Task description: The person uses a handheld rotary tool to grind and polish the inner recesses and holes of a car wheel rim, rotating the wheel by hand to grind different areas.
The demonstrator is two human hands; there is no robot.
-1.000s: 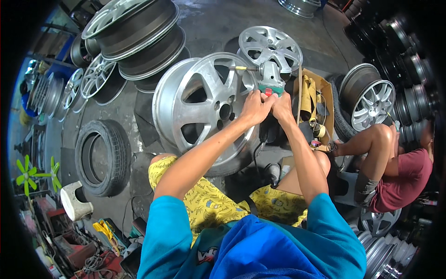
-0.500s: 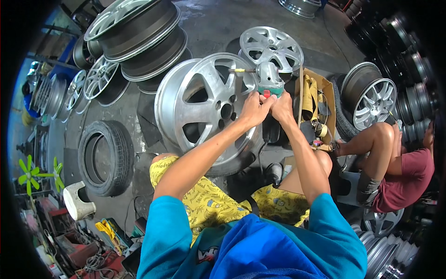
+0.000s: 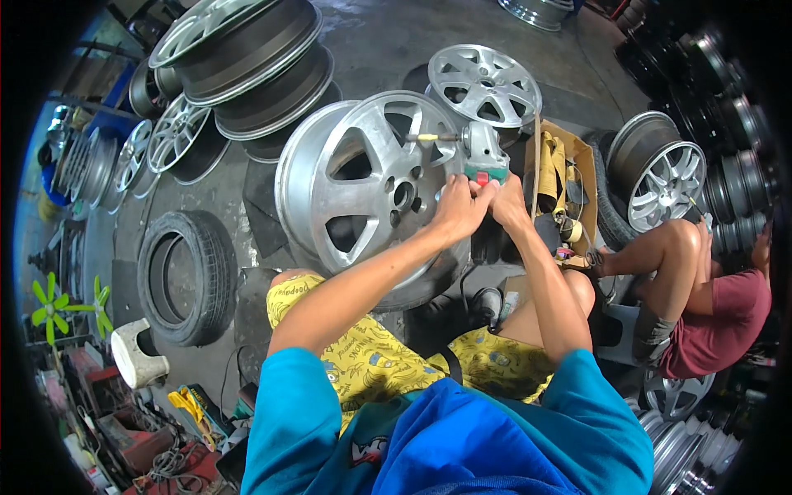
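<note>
My left hand [image 3: 462,206] and my right hand [image 3: 509,200] are both closed around the body of an angle grinder [image 3: 482,152]. It has a grey metal head, a teal body and a red part on top. A thin shaft with a pale yellow sleeve [image 3: 433,138] sticks out leftward from its head. This shaft reaches over the spokes of a bare silver alloy wheel [image 3: 359,195], which leans tilted toward me between my knees. Whether the shaft's tip touches the metal I cannot tell. A black tyre [image 3: 425,290] lies under the wheel.
Large wheels are stacked [image 3: 256,78] at the far left, and another silver wheel [image 3: 485,76] lies beyond the grinder. A cardboard box [image 3: 582,148] with yellow cloth stands at right. A loose tyre [image 3: 210,280] lies left. Another person [image 3: 718,322] sits at the right.
Both hands and the grinder have shifted slightly right and toward me. The shaft has moved along with them; the wheel stays in nearly the same place.
</note>
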